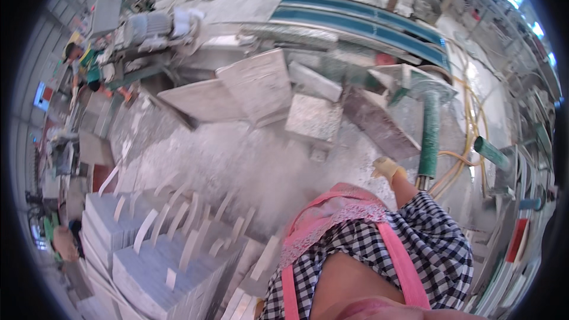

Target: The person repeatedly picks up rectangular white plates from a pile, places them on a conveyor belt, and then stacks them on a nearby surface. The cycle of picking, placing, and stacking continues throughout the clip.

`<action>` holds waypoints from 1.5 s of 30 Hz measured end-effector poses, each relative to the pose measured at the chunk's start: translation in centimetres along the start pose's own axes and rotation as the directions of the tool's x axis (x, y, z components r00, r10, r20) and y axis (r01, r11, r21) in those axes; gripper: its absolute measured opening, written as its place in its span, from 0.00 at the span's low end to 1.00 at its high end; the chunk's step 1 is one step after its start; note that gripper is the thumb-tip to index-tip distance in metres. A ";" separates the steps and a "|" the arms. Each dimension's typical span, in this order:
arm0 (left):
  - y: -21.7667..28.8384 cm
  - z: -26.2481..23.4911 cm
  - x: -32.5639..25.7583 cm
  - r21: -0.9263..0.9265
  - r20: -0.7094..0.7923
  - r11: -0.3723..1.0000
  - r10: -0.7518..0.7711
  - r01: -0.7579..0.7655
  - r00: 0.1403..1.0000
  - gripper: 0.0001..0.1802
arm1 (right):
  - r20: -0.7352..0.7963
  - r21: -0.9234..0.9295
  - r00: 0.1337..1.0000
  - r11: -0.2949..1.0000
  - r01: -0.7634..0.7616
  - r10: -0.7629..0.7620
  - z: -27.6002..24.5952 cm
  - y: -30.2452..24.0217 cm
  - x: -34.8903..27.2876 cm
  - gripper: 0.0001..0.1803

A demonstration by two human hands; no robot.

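At the lower edge, what seems the gloved left hand point(259, 308) barely shows beside grey slabs point(172, 261), well apart from the gloved right hand point(388, 169); I cannot tell whether either grips anything. Slow, well-sighted reaches would suit this dust point(267, 163) (it veils the floor point(172, 148)). Just right of that second hand, toward the floor's right side, a green tube point(430, 133) points its lower end nearward, long axis running near to far.

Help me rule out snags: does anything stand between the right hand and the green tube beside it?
Nothing visible does: only grey floor shows between the gloved right hand and the green tube. The brownish slab ends just above that gap in the picture.
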State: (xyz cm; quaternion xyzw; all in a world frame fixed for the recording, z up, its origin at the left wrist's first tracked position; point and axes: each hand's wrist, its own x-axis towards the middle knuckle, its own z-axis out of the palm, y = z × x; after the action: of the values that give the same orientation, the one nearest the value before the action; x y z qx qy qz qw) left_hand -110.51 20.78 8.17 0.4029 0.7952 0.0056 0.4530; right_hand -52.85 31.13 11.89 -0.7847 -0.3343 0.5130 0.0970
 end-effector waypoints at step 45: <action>89.2 -19.3 40.9 0.124 -0.274 0.073 0.961 -0.990 0.037 0.17 | -0.687 0.475 0.726 0.778 0.412 0.035 -21.2 -40.8 15.9 0.25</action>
State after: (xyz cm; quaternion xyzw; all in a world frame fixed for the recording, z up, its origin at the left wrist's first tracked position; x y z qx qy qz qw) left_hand -78.64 114.27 23.62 0.8061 0.3625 0.4089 0.2273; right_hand -47.77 76.00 29.95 -0.8006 -0.1807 0.2655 0.5058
